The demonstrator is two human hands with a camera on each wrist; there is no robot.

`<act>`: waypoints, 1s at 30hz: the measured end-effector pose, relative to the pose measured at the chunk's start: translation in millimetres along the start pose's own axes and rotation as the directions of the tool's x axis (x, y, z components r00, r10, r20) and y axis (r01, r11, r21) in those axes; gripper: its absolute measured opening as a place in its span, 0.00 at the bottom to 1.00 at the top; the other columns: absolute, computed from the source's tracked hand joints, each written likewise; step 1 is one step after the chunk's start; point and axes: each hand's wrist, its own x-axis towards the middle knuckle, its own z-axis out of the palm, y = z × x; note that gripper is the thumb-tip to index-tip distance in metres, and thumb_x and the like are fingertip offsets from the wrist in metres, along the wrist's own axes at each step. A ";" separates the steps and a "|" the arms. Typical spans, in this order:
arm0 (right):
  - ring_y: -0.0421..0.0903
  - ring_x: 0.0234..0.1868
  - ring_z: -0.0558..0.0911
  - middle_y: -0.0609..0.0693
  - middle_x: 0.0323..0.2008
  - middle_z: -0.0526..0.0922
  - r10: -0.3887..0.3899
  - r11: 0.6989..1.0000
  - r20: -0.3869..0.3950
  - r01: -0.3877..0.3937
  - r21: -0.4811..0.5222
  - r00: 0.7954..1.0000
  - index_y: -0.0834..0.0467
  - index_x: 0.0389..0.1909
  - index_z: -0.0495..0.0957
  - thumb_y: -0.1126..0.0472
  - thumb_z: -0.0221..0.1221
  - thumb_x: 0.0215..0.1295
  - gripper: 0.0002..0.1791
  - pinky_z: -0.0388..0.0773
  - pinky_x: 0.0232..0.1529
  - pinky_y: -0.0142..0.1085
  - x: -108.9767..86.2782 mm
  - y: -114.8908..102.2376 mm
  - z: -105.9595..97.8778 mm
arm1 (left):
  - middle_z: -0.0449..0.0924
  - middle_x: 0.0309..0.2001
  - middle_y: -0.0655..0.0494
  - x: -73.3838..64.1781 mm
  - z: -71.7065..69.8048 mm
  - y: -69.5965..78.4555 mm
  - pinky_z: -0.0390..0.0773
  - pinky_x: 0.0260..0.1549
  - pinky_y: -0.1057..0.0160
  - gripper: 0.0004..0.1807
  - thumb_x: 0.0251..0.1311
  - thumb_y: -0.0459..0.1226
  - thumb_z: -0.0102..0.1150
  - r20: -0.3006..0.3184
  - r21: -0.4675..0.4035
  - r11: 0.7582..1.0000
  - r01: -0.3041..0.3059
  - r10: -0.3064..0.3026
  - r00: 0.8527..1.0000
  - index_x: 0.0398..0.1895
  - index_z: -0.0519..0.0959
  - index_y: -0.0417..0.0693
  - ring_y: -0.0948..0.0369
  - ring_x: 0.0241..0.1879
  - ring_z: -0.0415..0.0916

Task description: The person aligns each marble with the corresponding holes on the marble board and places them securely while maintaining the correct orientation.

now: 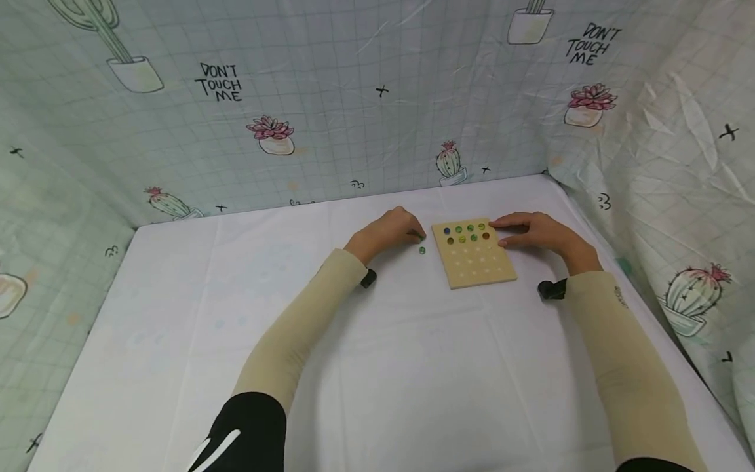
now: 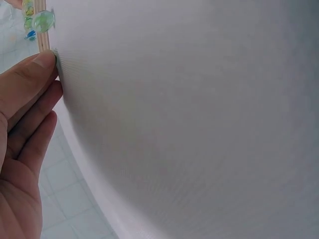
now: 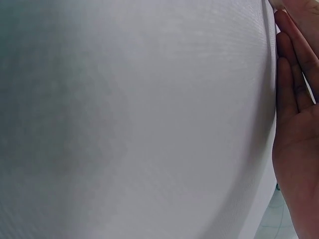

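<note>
A light wooden board (image 1: 480, 269) lies flat on the table, with rows of small round hollows. Glass marbles (image 1: 462, 240) in green, yellow-green, blue and brown fill its two far rows. To the left of the board, my left hand (image 1: 386, 233) is low over the cloth. Its thumb and fingertips pinch a green marble, mostly hidden by the fingers. A loose green marble (image 2: 44, 21) sits on the cloth near these fingertips. At the board's right side rests my right hand (image 1: 539, 236), fingers extended, with fingertips and thumb touching the edge.
White cloth (image 1: 206, 341) covers the table. Behind it and along both sides hang patterned curtains (image 1: 330, 78), printed with cacti and lettering. The right curtain comes close to the table's edge beside my right arm.
</note>
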 end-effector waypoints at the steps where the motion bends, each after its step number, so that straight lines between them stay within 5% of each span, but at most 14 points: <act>1: 0.59 0.74 0.63 0.59 0.70 0.72 -0.003 1.000 0.002 0.003 -0.001 1.000 0.54 0.67 0.78 0.48 0.72 0.60 0.34 0.57 0.74 0.59 0.5 -0.2 0.1 | 0.87 0.52 0.53 -0.1 0.2 -0.2 0.78 0.55 0.70 0.13 0.65 0.37 0.66 -0.002 -0.005 1.000 0.007 -0.007 1.000 0.51 0.87 0.46 0.61 0.54 0.82; 12: 0.59 0.73 0.65 0.59 0.69 0.73 0.008 1.000 -0.017 -0.009 -0.021 1.000 0.54 0.66 0.78 0.49 0.73 0.61 0.33 0.59 0.73 0.59 -2.2 -4.3 0.1 | 0.87 0.53 0.53 -1.3 0.3 4.1 0.79 0.55 0.69 0.13 0.66 0.36 0.66 -0.012 -0.005 1.000 0.018 -0.018 1.000 0.52 0.87 0.45 0.60 0.55 0.82; 21: 0.58 0.73 0.66 0.58 0.69 0.73 -0.012 1.000 -0.013 0.012 -0.014 1.000 0.53 0.66 0.78 0.49 0.72 0.61 0.33 0.59 0.73 0.58 -2.7 -4.6 -1.1 | 0.86 0.54 0.55 -1.8 3.4 5.6 0.78 0.57 0.68 0.13 0.66 0.37 0.66 -0.027 -0.039 0.995 0.093 -0.094 0.995 0.52 0.88 0.47 0.60 0.57 0.81; 30: 0.58 0.73 0.66 0.58 0.69 0.74 -0.017 1.000 -0.018 0.017 0.009 1.000 0.54 0.66 0.79 0.50 0.73 0.60 0.33 0.60 0.73 0.57 -1.2 -1.7 -0.2 | 0.87 0.52 0.53 -4.4 -2.5 18.1 0.79 0.55 0.68 0.13 0.65 0.37 0.67 -0.003 0.024 0.998 0.055 -0.055 0.998 0.51 0.88 0.45 0.60 0.54 0.82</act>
